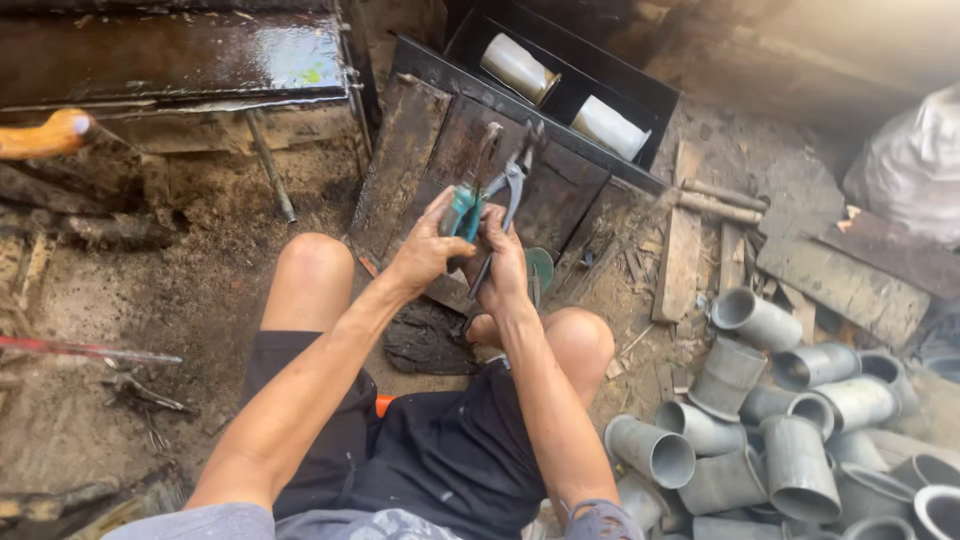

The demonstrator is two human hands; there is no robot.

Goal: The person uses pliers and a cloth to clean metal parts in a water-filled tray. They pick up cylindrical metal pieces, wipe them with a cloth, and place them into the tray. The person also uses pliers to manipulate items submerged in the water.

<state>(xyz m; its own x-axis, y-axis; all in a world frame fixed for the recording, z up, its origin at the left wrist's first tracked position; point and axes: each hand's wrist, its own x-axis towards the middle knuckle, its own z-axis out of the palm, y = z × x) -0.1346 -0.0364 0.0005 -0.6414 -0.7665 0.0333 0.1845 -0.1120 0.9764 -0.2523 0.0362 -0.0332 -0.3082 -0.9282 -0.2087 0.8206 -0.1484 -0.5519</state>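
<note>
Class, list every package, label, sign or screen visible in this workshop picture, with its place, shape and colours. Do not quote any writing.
Sack: far right edge, bulging, whitish plastic, the only package-like thing.
Labels, signs, screens: none visible.

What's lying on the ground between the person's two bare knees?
In the head view, a dark crumpled rag lies on the dirt between the left knee and the right knee, just below the hands.
</note>
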